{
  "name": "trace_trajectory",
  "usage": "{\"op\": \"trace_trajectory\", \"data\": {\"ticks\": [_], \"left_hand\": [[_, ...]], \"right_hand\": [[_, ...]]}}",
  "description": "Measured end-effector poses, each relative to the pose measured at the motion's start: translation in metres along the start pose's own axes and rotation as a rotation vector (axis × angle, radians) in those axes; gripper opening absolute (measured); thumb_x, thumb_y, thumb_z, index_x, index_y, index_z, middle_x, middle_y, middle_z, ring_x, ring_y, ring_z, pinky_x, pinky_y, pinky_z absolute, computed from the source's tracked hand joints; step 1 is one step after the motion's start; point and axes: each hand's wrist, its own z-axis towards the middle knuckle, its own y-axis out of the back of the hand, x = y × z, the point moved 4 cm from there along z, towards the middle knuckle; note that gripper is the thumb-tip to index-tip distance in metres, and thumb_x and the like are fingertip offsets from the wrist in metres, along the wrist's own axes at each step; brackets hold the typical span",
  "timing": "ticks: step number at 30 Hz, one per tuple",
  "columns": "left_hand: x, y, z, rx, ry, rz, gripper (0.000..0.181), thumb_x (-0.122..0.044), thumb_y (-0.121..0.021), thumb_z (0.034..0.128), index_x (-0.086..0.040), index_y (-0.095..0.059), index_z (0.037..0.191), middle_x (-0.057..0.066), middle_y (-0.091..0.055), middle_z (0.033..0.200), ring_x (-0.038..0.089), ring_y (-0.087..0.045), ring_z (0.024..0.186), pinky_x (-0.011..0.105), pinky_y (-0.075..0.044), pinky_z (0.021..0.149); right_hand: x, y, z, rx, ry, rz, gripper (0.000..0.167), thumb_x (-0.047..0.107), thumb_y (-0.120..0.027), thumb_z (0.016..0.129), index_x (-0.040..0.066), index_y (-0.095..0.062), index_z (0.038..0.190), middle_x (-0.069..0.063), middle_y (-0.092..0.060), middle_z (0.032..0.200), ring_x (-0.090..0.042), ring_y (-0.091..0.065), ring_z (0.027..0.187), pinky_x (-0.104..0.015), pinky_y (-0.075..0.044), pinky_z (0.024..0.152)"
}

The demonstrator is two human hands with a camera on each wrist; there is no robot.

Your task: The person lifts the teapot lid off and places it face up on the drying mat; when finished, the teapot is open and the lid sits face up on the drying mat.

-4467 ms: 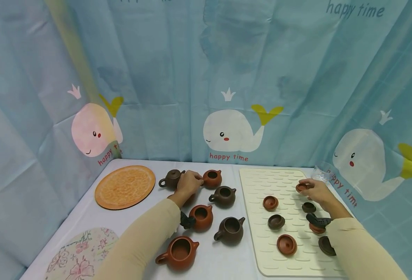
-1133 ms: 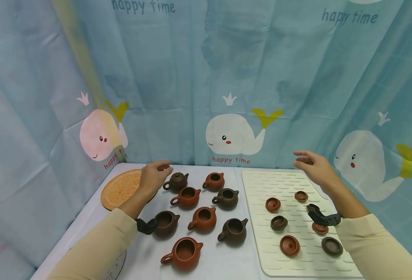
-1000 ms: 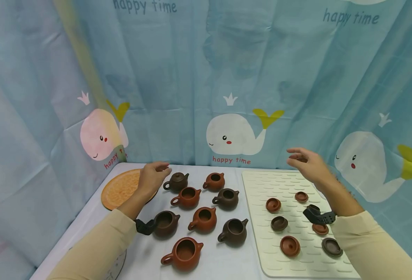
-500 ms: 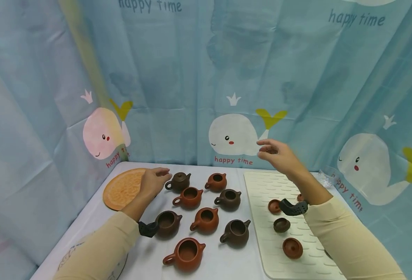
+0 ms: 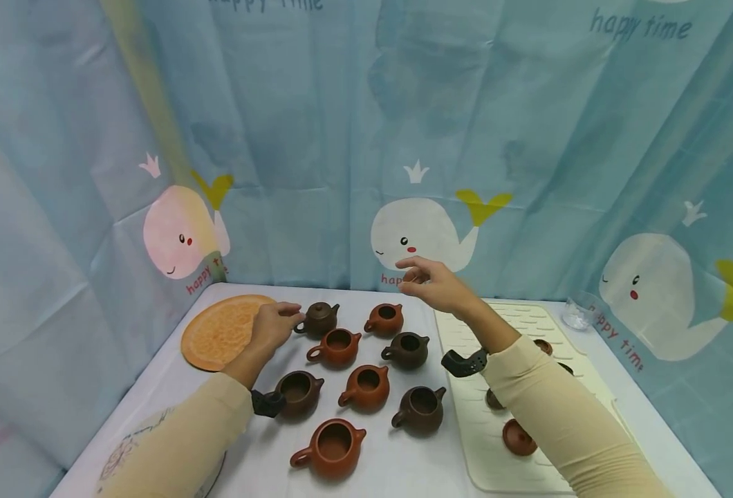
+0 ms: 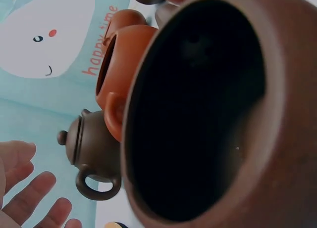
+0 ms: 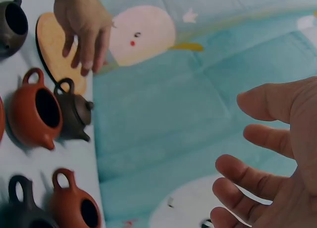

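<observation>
My left hand (image 5: pixel 273 325) hovers with loose fingers beside a dark brown teapot (image 5: pixel 320 319) that wears its lid, at the back left of the group. Nothing is in it. Above the table's back edge, my right hand (image 5: pixel 438 285) hangs in the air, fingers apart and empty in the right wrist view. Below it stand a small reddish teapot (image 5: pixel 385 319) and a dark lidless teapot (image 5: pixel 407 351). Other lidless teapots are the reddish one (image 5: pixel 335 348), the middle reddish one (image 5: pixel 366 389), the front reddish one (image 5: pixel 330 449) and two dark ones (image 5: pixel 298 395) (image 5: pixel 421 411).
A cream mat (image 5: pixel 485 456) on the right bears loose lids, including a reddish lid (image 5: pixel 518 437); my right sleeve hides some. An orange round mat (image 5: pixel 223 332) lies back left, a patterned round mat (image 5: pixel 136 443) front left. A clear plastic item (image 5: pixel 577 315) sits back right.
My right hand held a reddish lid over the cream mat, let it go there, then moved left across to above the teapots. My left hand drew back left from among the teapots, then stayed nearly still.
</observation>
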Motion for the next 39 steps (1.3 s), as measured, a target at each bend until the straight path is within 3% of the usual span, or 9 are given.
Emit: {"op": "trace_trajectory", "data": {"ticks": [8, 15, 21, 29, 34, 39], "left_hand": [[0.009, -0.002, 0.003, 0.015, 0.071, 0.017, 0.027, -0.017, -0.068, 0.0901, -0.004, -0.071, 0.114, 0.016, -0.065, 0.114, 0.030, -0.059, 0.105, 0.043, -0.049, 0.081], [0.011, -0.006, 0.005, 0.017, 0.090, -0.011, 0.028, -0.019, -0.070, 0.0881, -0.006, -0.072, 0.112, 0.015, -0.065, 0.115, 0.030, -0.058, 0.106, 0.043, -0.048, 0.081], [0.014, -0.008, 0.007, 0.007, 0.126, -0.057, 0.028, -0.017, -0.071, 0.0870, -0.004, -0.071, 0.112, 0.015, -0.066, 0.114, 0.029, -0.058, 0.104, 0.042, -0.046, 0.082], [0.020, -0.011, 0.010, 0.056, 0.155, -0.062, 0.035, -0.017, -0.071, 0.0865, -0.003, -0.068, 0.119, 0.016, -0.064, 0.118, 0.030, -0.056, 0.108, 0.043, -0.046, 0.083], [0.024, -0.008, 0.011, 0.097, 0.181, -0.060, 0.035, -0.017, -0.071, 0.0870, -0.003, -0.067, 0.119, 0.016, -0.063, 0.120, 0.031, -0.054, 0.111, 0.044, -0.045, 0.083], [0.024, -0.009, 0.014, 0.113, 0.193, -0.051, 0.032, -0.016, -0.072, 0.0869, -0.002, -0.069, 0.116, 0.016, -0.065, 0.115, 0.030, -0.056, 0.103, 0.041, -0.046, 0.076]], "right_hand": [[-0.007, -0.047, 0.027, 0.060, -0.028, 0.062, 0.040, 0.018, -0.063, 0.093, 0.010, -0.056, 0.132, -0.009, -0.063, 0.107, -0.026, -0.060, 0.093, -0.041, -0.050, 0.076], [-0.017, -0.079, 0.042, 0.037, -0.090, 0.077, 0.036, 0.016, -0.064, 0.093, 0.011, -0.059, 0.128, -0.006, -0.064, 0.100, -0.022, -0.060, 0.088, -0.036, -0.049, 0.075], [-0.027, -0.107, 0.057, 0.010, -0.088, 0.057, 0.033, 0.016, -0.064, 0.092, 0.012, -0.062, 0.125, -0.005, -0.064, 0.097, -0.019, -0.060, 0.084, -0.034, -0.049, 0.070], [-0.036, -0.133, 0.068, -0.010, -0.187, 0.030, 0.031, 0.015, -0.063, 0.092, 0.014, -0.064, 0.123, -0.004, -0.063, 0.095, -0.020, -0.057, 0.077, -0.032, -0.046, 0.059], [-0.043, -0.146, 0.075, -0.023, -0.212, -0.023, 0.028, 0.017, -0.064, 0.092, 0.015, -0.065, 0.120, -0.003, -0.064, 0.095, -0.019, -0.058, 0.079, -0.032, -0.048, 0.062], [-0.045, -0.153, 0.078, -0.026, -0.231, -0.067, 0.029, 0.019, -0.064, 0.093, 0.016, -0.064, 0.122, -0.004, -0.064, 0.098, -0.020, -0.058, 0.079, -0.031, -0.050, 0.061]]}}
